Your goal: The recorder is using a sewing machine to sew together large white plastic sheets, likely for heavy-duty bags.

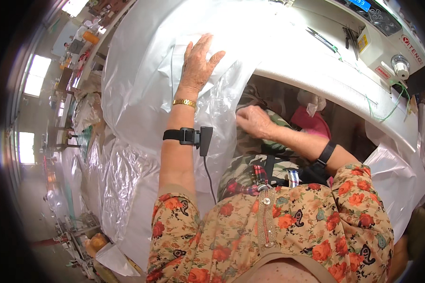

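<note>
Plastic sheet (141, 80): L hand (198, 63) flat, fingers spread on it; R hand (254, 121) pinching its edge

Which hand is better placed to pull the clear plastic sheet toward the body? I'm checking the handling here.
Probably the right hand: it pinches the plastic sheet's edge near the lap. The left hand lies flat, pressing it onto the table.

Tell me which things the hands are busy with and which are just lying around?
In use:
- clear crinkly plastic sheet, left hand pressing flat on it
- right hand pinching its edge by the lap

Lying about:
- white sewing machine
- dark scissors on the white table
- pink cloth under the table
</note>
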Demonstrator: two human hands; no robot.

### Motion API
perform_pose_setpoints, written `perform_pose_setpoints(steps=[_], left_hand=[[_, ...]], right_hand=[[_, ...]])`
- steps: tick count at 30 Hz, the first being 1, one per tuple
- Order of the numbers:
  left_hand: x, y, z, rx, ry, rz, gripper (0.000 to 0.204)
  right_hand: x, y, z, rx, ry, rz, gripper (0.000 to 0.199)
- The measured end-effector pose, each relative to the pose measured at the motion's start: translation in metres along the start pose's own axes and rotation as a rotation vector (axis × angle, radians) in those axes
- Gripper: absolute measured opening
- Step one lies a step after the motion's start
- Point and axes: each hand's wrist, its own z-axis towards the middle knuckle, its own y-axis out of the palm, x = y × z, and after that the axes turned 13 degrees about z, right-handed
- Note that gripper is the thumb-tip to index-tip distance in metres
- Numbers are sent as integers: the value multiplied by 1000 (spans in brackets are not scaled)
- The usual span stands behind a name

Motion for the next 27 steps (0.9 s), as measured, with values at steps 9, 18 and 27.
perform_pose_setpoints(steps=[9, 18, 27], left_hand=[[4, 4, 1, 4, -12, -15, 77], [3, 2, 1, -4, -27, -39, 77], [-4, -1, 1, -46, -54, -154, 85]], right_hand=[[2, 8, -18, 230, -124, 282, 41], [10, 21, -27, 154, -29, 171, 45], [-27, -124, -137, 77, -342, 790, 30]])
